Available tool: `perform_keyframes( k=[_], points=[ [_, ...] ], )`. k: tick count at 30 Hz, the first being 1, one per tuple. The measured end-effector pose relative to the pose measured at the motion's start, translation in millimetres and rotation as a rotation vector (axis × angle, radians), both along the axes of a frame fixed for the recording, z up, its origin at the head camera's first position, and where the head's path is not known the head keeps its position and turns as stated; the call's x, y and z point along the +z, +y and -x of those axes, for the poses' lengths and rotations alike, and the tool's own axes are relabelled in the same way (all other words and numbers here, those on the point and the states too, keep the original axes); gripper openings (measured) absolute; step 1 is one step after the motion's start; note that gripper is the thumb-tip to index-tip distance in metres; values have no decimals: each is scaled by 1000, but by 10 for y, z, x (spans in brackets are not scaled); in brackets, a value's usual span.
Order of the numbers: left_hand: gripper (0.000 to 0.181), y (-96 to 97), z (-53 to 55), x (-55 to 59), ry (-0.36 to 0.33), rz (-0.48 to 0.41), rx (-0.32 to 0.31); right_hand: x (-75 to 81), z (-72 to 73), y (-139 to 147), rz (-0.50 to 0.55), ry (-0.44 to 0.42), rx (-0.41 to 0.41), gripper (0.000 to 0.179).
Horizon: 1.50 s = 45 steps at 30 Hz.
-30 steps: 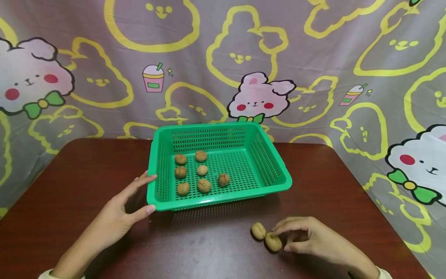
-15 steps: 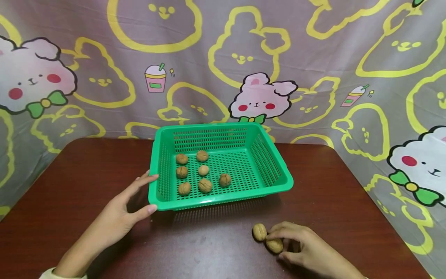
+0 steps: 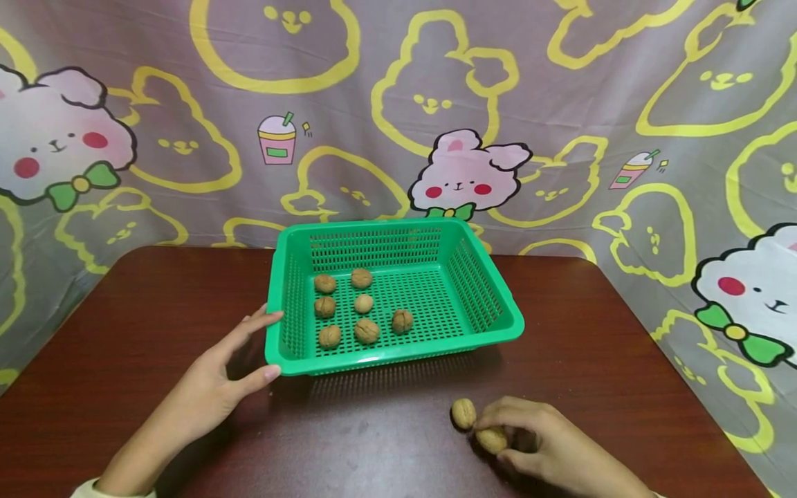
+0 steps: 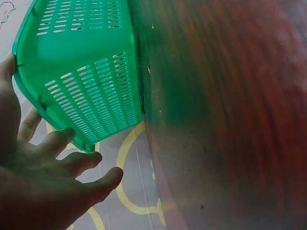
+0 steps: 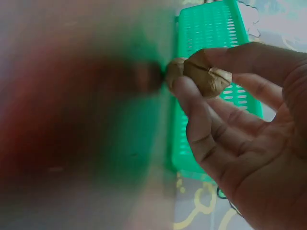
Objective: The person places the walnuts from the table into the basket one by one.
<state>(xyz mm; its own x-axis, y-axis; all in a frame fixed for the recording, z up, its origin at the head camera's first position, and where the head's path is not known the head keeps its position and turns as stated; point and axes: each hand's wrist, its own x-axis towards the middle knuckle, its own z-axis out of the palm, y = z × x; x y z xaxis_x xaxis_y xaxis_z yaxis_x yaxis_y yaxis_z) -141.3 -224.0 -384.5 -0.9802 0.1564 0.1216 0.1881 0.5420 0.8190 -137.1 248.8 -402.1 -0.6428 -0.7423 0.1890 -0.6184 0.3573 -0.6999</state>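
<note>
A green slotted plastic basket (image 3: 398, 351) stands on the table with several brown walnuts (image 3: 367, 331) inside. Among them lies a smaller, paler round nut (image 3: 364, 303). My left hand (image 3: 199, 394) is at the basket's left end, thumb and index fingertips touching the rim and the fingers spread. The left wrist view shows those fingers (image 4: 86, 165) alongside the slotted end wall. In front of the basket, my right hand (image 3: 548, 443) pinches a walnut (image 3: 491, 439) between thumb and fingers, low at the tabletop. Just left of it lies another walnut (image 3: 463, 413).
The dark reddish-brown table (image 3: 156, 297) has rounded far corners. Behind it hangs a cloth (image 3: 349, 117) printed with rabbits and yellow outlines, close to the basket's far side.
My right hand has moved slightly left and its thumb and fingers have closed around the nearer walnut. The left hand keeps its place at the basket.
</note>
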Motion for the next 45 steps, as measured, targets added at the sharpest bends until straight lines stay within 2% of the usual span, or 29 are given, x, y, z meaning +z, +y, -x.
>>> perform_keyframes(
  k=[6,10,17,20,26,29,35,41,45],
  points=[
    [70,5,3,2,-4,13,7,186,68,-40,64,64,40,51],
    [69,3,7,2,-7,17,8,392,143,-97,74,34,13,50],
    [70,-10,-6,2,-17,21,8,772,415,-280,113,21,-24,42],
    [70,-16,-5,0,-12,23,7,930,592,-380,103,-30,-63,39],
    [71,-14,-2,10,-1,35,4,1182,1006,-588,102,-236,-119,37],
    [71,-11,-1,9,0,39,3,1246,1207,-687,123,-307,-120,37],
    [72,-24,-3,6,-7,40,5,1302,1554,-916,175,-380,-124,39],
    [71,-21,-3,7,-5,38,6,1255,1888,-1084,265,-513,-137,38],
    [71,-14,3,4,-9,36,5,1162,2087,-1152,306,-561,-128,40]
  ],
)
